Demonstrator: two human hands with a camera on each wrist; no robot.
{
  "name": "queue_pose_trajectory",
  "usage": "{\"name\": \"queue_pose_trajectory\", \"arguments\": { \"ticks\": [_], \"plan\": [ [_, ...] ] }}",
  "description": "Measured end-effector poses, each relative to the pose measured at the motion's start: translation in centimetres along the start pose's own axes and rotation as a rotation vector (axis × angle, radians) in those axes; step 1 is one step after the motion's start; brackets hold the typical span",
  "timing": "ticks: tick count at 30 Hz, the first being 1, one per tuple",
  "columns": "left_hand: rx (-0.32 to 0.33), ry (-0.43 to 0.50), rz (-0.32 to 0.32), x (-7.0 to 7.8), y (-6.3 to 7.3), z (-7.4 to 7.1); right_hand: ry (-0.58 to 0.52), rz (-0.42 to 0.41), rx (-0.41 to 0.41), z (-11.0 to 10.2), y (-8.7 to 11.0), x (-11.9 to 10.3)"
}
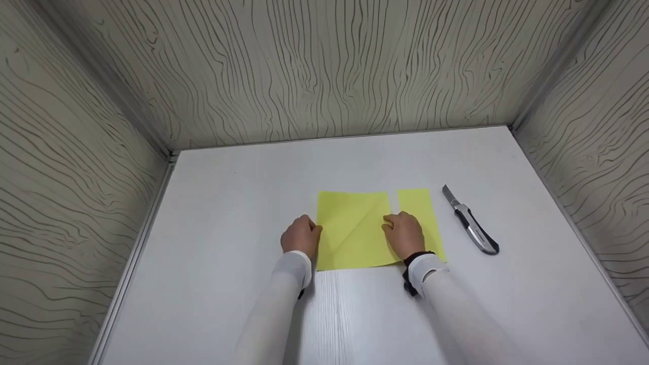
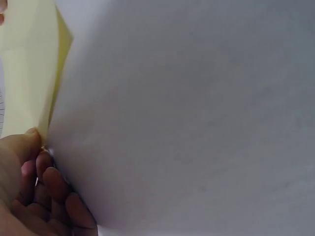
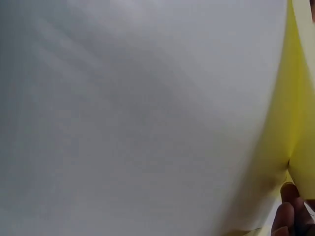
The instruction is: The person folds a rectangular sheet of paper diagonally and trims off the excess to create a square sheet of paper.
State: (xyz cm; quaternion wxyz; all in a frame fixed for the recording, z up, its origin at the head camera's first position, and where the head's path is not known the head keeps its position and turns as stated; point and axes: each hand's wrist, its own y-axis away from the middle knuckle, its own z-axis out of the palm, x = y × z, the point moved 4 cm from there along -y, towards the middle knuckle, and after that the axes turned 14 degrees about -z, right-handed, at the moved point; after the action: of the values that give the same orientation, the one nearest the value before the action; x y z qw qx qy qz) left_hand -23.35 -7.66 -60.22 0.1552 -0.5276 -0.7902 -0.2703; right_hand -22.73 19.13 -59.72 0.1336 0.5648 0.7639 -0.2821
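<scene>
A yellow square sheet of paper [image 1: 350,223] with a diagonal crease lies before me, its near right edge slightly lifted. My left hand [image 1: 300,235] pinches the sheet's left edge; in the left wrist view its thumb [image 2: 22,142] is on top and the fingers curl below. On the opposite edge, my right hand [image 1: 405,235] holds the paper between thumb and fingers. Only some fingertips [image 3: 289,196] show in the right wrist view, under the paper [image 3: 300,108]. A narrow yellow paper strip [image 1: 418,200] lies partly beneath the right hand and wrist.
To the right of the strip lies a utility knife [image 1: 476,228] with a grey and black handle, its blade out and pointing away. The white table [image 1: 228,203] is bounded by wood-patterned panels [image 1: 314,66] at the back and both sides.
</scene>
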Motion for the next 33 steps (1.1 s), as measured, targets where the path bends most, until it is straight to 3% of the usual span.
{"name": "queue_pose_trajectory", "arguments": {
  "ticks": [7,10,18,23,27,33],
  "plan": [
    [0.034,-0.017,-0.002,0.2,-0.1,0.2,0.133,-0.024,0.008,-0.2,-0.1,-0.3],
    [0.068,-0.040,0.026,0.6,0.0,0.3,0.161,-0.051,0.028,-0.1,-0.2,-0.5],
    [0.106,-0.160,0.306,2.1,0.7,0.8,-0.059,-0.077,-0.016,1.0,-0.4,-0.9],
    [0.118,-0.266,0.407,1.8,1.3,0.8,-0.056,-0.104,-0.050,1.2,-0.2,-0.9],
    [0.085,-0.374,0.487,1.4,2.3,0.7,-0.038,-0.164,-0.064,1.3,0.0,-0.9],
    [0.013,-0.407,0.738,0.8,4.8,1.1,-0.032,-0.182,-0.081,1.3,0.0,-0.8]
  ]
}}
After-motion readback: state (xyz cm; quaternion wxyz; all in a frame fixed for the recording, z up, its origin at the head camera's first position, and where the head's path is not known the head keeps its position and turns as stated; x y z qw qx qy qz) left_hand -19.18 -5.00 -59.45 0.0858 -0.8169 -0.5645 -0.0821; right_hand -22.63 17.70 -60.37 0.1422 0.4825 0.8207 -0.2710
